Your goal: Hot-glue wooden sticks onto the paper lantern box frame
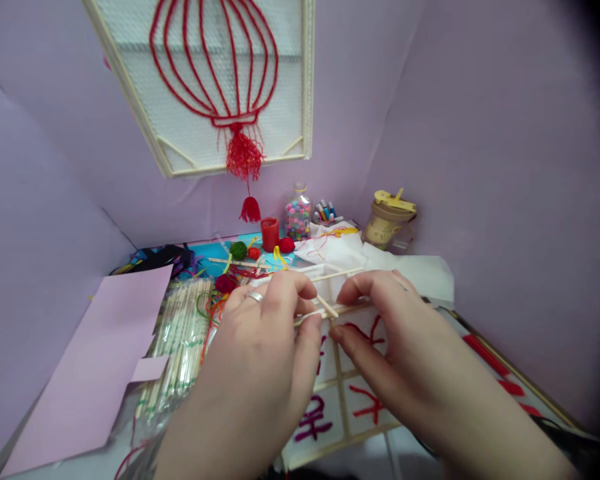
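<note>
My left hand [265, 333], wearing a ring, pinches a short, thin wooden stick [327, 306] between thumb and fingers. The stick's free end points toward my right hand [395, 327]. The right hand's thumb and curled forefinger stand apart, close to the stick end and the top edge of a panel. That panel [341, 400] is white, divided by wooden strips into sections with red and purple yarn characters. Both hands hide part of it. Another slim wooden stick [347, 272] extends behind the fingers.
Packs of wooden sticks [180, 340] and a pink sheet [95, 353] lie at left. Behind are yarn balls [239, 251], a red candle [270, 235], a jar of pompoms [299, 213], markers [327, 212] and a brown cup [387, 223]. A framed yarn lantern [235, 123] hangs above.
</note>
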Demonstrator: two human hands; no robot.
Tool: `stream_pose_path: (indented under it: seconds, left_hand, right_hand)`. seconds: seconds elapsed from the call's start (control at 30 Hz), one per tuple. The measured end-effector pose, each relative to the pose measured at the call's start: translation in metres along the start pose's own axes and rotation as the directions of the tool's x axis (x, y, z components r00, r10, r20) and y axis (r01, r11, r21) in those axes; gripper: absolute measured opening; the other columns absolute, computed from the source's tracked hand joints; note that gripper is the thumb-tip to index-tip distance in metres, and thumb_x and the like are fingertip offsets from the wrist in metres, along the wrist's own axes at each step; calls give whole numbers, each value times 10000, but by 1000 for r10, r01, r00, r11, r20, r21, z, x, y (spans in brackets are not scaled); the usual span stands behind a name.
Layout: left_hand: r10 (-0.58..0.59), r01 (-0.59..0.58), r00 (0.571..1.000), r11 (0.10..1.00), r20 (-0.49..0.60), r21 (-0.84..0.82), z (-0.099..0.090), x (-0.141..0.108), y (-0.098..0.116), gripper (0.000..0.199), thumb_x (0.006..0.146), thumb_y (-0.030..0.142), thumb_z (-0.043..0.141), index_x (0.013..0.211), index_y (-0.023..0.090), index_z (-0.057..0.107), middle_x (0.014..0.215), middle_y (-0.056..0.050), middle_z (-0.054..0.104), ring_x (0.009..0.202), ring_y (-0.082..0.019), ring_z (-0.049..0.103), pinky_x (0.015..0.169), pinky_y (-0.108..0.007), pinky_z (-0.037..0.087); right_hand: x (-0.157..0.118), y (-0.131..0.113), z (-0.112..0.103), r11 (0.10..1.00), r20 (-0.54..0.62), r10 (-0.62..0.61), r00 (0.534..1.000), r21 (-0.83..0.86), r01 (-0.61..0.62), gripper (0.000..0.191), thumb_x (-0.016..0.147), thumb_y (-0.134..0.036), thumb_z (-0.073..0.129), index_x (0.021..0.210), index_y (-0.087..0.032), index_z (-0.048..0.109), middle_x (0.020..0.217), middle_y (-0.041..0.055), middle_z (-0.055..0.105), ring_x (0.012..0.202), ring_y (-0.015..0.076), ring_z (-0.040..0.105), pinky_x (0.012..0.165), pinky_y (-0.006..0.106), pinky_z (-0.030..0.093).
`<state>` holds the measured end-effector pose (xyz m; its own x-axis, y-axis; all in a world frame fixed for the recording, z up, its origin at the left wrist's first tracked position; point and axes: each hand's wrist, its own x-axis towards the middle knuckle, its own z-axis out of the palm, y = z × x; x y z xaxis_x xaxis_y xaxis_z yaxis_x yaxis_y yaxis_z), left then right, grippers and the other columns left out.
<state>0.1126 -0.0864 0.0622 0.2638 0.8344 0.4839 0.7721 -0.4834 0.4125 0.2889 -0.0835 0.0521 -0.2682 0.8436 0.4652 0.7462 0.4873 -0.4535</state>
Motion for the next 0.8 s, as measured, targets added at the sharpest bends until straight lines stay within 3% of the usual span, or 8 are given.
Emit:
stream_pose_path:
  seconds: [0.8]
  left_hand:
    - [46,-47,999,998,-16,-38,-6,9,1,117,923,134,455,996,226,464,848,10,694,756,-180,696,732,-333,489]
  right_hand:
    - [5,-1,-1,999,27,24,999,48,-25,178,859,-159,550,992,-252,478,956,36,602,943,242,576,968,542,403]
